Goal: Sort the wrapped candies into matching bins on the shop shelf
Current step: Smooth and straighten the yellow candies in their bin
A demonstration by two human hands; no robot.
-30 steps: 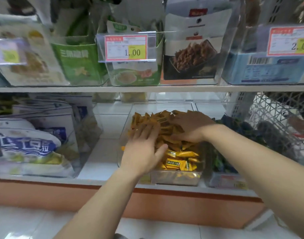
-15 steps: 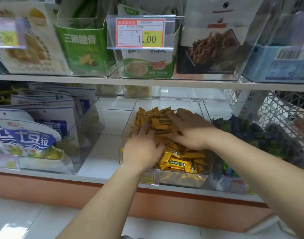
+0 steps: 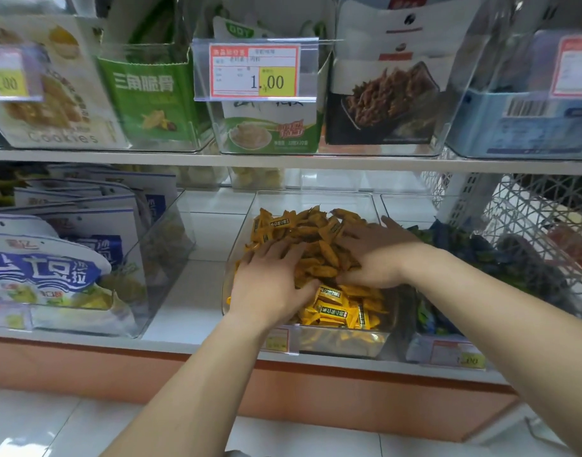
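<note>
L hand & R hand rest palm-down, fingers extended & gripping nothing, on yellow wrapped candies heaped in clear bin at front edge of lower shelf, approx. mid-width.

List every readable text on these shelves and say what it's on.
"1.00": red-and-yellow price tag, upper middle.
"Cookies": cream cookie pack, upper left.
"三角脆骨": green snack box.
".00": pale left price tag; its first digit is unreadable.
Too blurred or small to read: yellow candy wrappers, blue-and-white snack bags, lower price tags.
</note>
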